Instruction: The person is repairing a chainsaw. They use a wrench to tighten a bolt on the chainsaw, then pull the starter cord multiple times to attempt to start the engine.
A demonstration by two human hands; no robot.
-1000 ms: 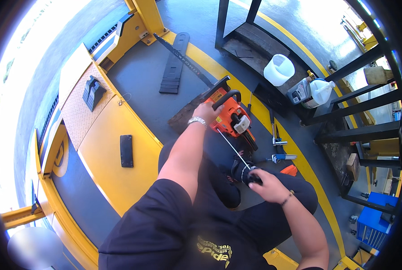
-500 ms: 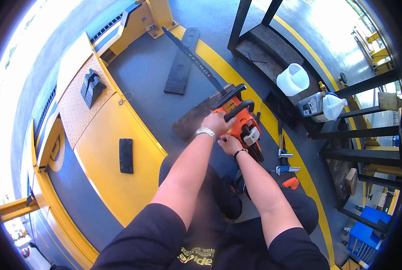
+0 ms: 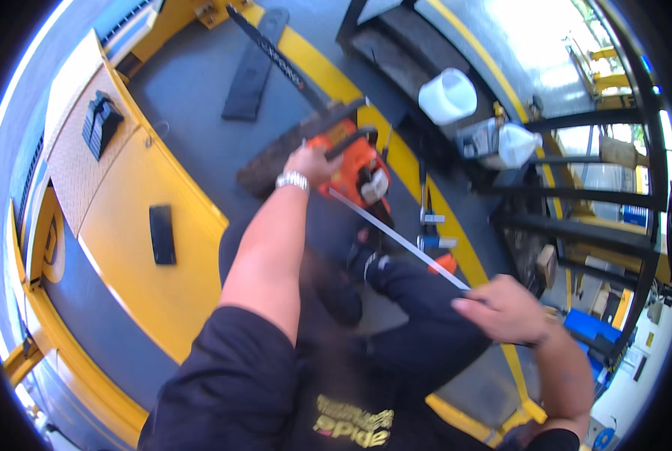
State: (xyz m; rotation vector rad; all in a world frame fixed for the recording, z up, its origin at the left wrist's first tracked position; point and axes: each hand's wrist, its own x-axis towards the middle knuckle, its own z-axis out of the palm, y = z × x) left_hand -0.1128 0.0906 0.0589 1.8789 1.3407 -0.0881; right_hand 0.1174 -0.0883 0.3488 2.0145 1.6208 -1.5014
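As L hand point(image 3: 313, 165) clamps curved black handle point(image 3: 353, 137) of orange-bodied chainsaw point(image 3: 358, 160) by brown wooden block point(image 3: 263, 170), R hand point(image 3: 505, 308)'s curled round taut white cord point(image 3: 400, 240)'s end: prob. starter pull; next needs controlled rewind.

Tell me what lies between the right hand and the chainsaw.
In the head view, a straight, pale cord spans from the chainsaw to the right hand, crossing before a small orange piece.
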